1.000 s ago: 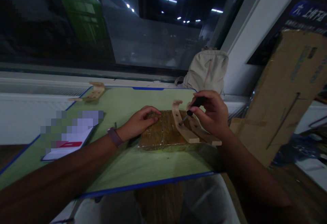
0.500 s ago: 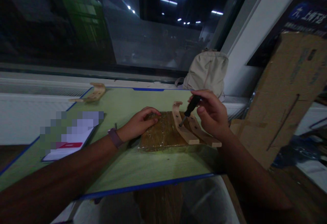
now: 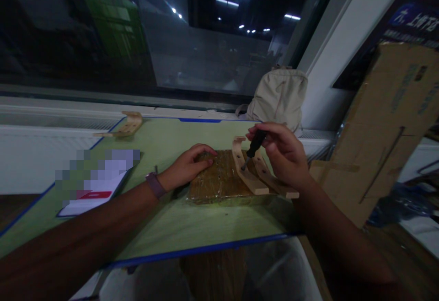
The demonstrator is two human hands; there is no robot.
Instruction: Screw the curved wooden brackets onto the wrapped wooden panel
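Observation:
My right hand [image 3: 283, 152] grips the black handle of a screwdriver [image 3: 255, 144], its shaft slanting down to the left. The tip meets a curved wooden piece [image 3: 255, 184] at one of its holes or screws; which of these I cannot tell. A second curved wooden piece [image 3: 274, 183] lies just to the right, partly under my right hand. Both rest on a flat block wrapped in brown tape [image 3: 214, 184]. My left hand [image 3: 188, 166] lies on the block's left edge, thumb and fingers apart, holding nothing.
Another curved wooden part [image 3: 128, 125] sits at the far left corner of the green table [image 3: 164, 232]. A booklet [image 3: 103, 182], partly blurred, lies on the left. Behind the table stands a beige backpack [image 3: 279, 93]; a large cardboard box [image 3: 394, 109] leans at the right.
My right hand's fingers have shifted round the screwdriver handle, and the handle has tilted slightly. The left hand and the wooden pieces stay put.

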